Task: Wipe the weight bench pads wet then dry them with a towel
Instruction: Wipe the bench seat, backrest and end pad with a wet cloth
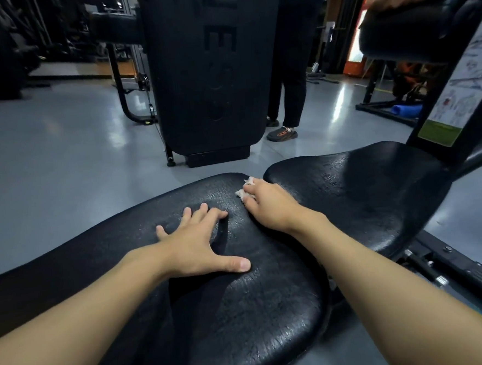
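the left hand [198,242] lies flat with fingers spread on the long back pad [243,310], bracing, while the right hand [267,206] curls round a small whitish cloth [244,189] at that pad's far edge, just beside the gap to the seat pad [363,191]. both pads look wet, so this seems the wet wipe. next likely calls for sweeping the cloth across unwiped areas before towel drying.

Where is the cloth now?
Head view, centre: the white cloth sits under the right hand at the far edge of the long bench pad, beside the shorter pad.
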Available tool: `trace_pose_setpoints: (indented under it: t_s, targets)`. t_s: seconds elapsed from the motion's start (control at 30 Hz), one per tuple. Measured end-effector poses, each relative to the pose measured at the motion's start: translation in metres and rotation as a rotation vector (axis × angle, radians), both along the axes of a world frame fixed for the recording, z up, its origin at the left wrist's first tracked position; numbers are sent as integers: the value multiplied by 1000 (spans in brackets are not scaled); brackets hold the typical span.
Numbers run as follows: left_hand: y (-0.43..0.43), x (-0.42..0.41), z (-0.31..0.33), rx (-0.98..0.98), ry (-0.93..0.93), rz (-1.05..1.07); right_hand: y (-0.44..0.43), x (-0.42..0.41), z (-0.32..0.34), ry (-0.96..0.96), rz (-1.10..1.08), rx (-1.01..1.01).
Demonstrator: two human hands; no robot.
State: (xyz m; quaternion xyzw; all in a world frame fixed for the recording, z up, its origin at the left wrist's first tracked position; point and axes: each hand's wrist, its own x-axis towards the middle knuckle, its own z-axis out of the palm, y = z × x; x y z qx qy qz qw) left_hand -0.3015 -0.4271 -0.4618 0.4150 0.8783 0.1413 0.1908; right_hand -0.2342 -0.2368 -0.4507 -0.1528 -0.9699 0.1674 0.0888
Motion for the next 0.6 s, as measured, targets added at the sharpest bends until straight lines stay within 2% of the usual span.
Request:
trace_pose_setpoints:
  t_s: [0.1,0.27,0.6]
  targets:
    - [1,-2,-3,0,-3,0,7,-18,1,-65,-13,-38]
    - [0,-2,-5,2,10,-13,-6,8,16,-151,-17,-36]
    - [3,-6,-10,-26,29,-76,-33,54,16,-88,-93,-31]
